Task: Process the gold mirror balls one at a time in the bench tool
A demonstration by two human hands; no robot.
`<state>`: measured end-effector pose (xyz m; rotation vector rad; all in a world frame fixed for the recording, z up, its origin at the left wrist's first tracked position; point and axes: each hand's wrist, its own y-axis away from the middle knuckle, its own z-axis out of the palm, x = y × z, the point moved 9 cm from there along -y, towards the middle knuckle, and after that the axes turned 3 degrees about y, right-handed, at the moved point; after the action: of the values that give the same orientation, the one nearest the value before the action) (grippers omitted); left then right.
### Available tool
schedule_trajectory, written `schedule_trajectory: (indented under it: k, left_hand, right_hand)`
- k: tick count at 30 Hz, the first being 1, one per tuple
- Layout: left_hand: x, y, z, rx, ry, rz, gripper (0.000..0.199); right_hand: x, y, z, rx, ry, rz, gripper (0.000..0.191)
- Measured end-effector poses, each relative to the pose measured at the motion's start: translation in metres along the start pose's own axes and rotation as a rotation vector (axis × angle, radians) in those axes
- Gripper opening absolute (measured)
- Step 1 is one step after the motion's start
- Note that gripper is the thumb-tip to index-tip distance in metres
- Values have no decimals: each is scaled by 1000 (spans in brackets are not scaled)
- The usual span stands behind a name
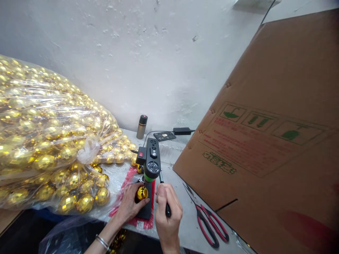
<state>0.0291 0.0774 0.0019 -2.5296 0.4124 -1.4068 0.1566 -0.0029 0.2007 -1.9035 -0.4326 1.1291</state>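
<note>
My left hand holds a shiny gold ball between thumb and fingers, under the head of a small black machine with a green band. A silver bracelet circles that wrist. Just right of the machine, my right hand is closed round the black handle of a metal lever. The machine's black base rests on a red plastic sheet.
Clear bags of gold balls fill the left. Red-and-black scissors lie right of my right hand, beside a big cardboard box. A small bottle, phone-like object and black adapter are near the wall.
</note>
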Motion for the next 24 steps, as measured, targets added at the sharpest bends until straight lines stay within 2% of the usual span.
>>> schedule_trajectory:
  k: [6, 13, 19, 24]
  left_hand:
    - [-4, 2, 7, -36, 12, -39, 51]
    - [2, 2, 6, -78, 6, -87, 50]
    - [-5, 4, 9, -56, 16, -107, 50]
    - [-5, 4, 12, -76, 33, -105, 51]
  right_hand:
    - [1, 7, 1, -14, 29, -44, 25]
    - [13, 37, 5, 75, 35, -146, 28]
    - [38, 59, 8, 107, -10, -63, 28]
    - [39, 63, 7, 171, -25, -62, 29]
